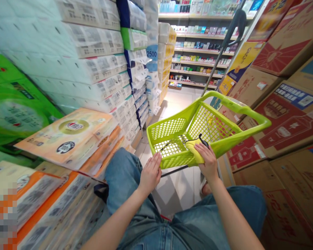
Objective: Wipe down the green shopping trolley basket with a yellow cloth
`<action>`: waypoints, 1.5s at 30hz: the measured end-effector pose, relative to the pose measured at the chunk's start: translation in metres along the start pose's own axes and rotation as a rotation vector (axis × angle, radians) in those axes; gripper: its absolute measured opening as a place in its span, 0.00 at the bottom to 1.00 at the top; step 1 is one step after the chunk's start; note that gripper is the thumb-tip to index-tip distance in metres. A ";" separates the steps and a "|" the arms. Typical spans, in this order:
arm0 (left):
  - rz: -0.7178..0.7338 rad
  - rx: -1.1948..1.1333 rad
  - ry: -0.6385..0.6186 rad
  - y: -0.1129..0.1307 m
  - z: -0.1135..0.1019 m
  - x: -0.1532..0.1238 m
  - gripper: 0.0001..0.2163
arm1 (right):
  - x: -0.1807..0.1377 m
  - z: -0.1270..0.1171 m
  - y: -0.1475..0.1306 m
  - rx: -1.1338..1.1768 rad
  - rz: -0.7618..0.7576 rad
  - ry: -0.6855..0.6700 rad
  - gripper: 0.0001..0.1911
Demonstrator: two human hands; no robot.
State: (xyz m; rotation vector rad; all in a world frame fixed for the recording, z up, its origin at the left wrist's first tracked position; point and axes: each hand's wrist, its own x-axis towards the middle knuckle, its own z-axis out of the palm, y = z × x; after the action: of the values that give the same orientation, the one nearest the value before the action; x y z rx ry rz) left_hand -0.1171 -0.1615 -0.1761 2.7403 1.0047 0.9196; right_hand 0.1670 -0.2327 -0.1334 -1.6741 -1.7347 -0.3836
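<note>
A lime-green shopping basket (172,162) with lattice walls stands tilted in front of my knees, its long handle raised to the right. My left hand (150,172) holds the near left corner of its rim, fingers over the edge. In my right hand (208,161) is a yellow cloth (195,149) with a dark edging, pressed against the near rim and side. Part of the cloth lies hidden under my fingers. Inside, the basket's lattice floor shows, with a dark strip across it.
Stacked white paper packs (101,45) rise on the left, beside an orange carton (75,130) and green packs (15,104). Brown and red cardboard boxes (284,121) line the right. A dark pull handle (236,27) leans behind the basket. Shelves of goods (198,50) stand at the back.
</note>
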 end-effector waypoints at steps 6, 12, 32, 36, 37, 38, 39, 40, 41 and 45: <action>-0.051 0.004 0.011 0.013 0.005 -0.006 0.36 | -0.005 0.004 -0.011 -0.040 0.050 0.016 0.30; -0.052 -0.006 0.008 0.012 0.007 -0.007 0.37 | -0.017 0.039 -0.081 -0.039 0.034 0.006 0.38; -0.051 0.012 0.004 0.019 0.005 -0.012 0.37 | -0.005 0.022 -0.053 -0.152 0.122 0.029 0.34; -0.023 0.034 -0.020 0.020 0.000 -0.012 0.37 | -0.020 0.054 -0.122 -0.028 -0.030 -0.018 0.33; -0.015 0.040 -0.024 0.019 -0.001 -0.012 0.37 | -0.021 0.055 -0.128 -0.011 -0.066 -0.037 0.33; -0.009 0.047 -0.026 0.019 -0.001 -0.012 0.36 | -0.022 0.053 -0.128 0.000 -0.102 -0.057 0.33; -0.007 0.054 -0.024 0.019 -0.002 -0.011 0.36 | -0.022 0.048 -0.121 0.007 -0.135 -0.074 0.33; -0.007 0.060 -0.022 0.018 -0.002 -0.011 0.36 | -0.021 0.041 -0.109 0.009 -0.162 -0.086 0.33; -0.008 0.066 -0.019 0.018 -0.002 -0.011 0.36 | -0.019 0.032 -0.092 0.004 -0.174 -0.088 0.33; -0.009 0.072 -0.003 0.018 0.000 -0.011 0.37 | -0.011 -0.001 -0.019 -0.098 -0.051 0.011 0.32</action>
State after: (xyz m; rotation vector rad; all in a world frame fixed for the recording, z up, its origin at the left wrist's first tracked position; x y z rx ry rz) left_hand -0.1132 -0.1821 -0.1770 2.7918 1.0696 0.8954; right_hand 0.1484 -0.2444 -0.1354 -1.6957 -1.7787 -0.5074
